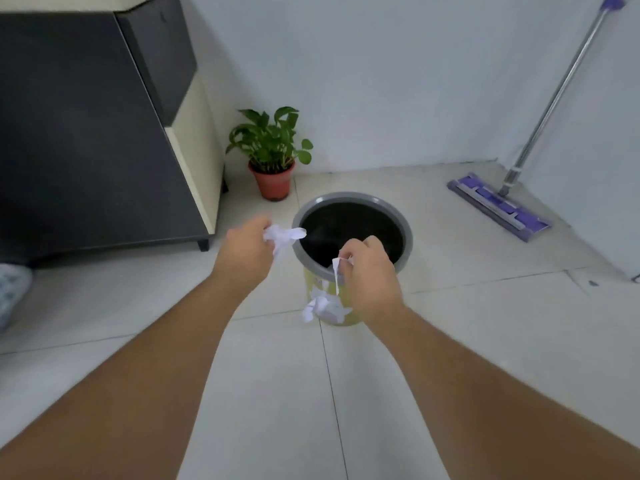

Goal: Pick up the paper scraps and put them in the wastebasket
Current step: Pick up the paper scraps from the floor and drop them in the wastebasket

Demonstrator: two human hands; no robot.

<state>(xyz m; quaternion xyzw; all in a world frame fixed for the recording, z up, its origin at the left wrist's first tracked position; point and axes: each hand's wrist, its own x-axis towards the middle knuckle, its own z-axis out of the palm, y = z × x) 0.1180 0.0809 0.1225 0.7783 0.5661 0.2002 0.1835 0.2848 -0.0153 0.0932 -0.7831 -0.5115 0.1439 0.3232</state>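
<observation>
A round wastebasket [408, 237] with a grey rim, black liner and yellow side stands on the floor tiles. My left hand [242, 251] is shut on crumpled white paper scraps [284, 235] at the basket's left rim. My right hand [370, 271] pinches a thin white paper strip [336, 275] over the near rim. More white scraps [323, 308] show below that hand against the basket's side; whether they hang, fall or lie on the floor, I cannot tell.
A potted green plant [272, 150] stands behind the basket by the wall. A dark cabinet [86, 133] fills the left. A purple flat mop [498, 206] leans in the right corner. A slipper [12, 289] lies at the far left.
</observation>
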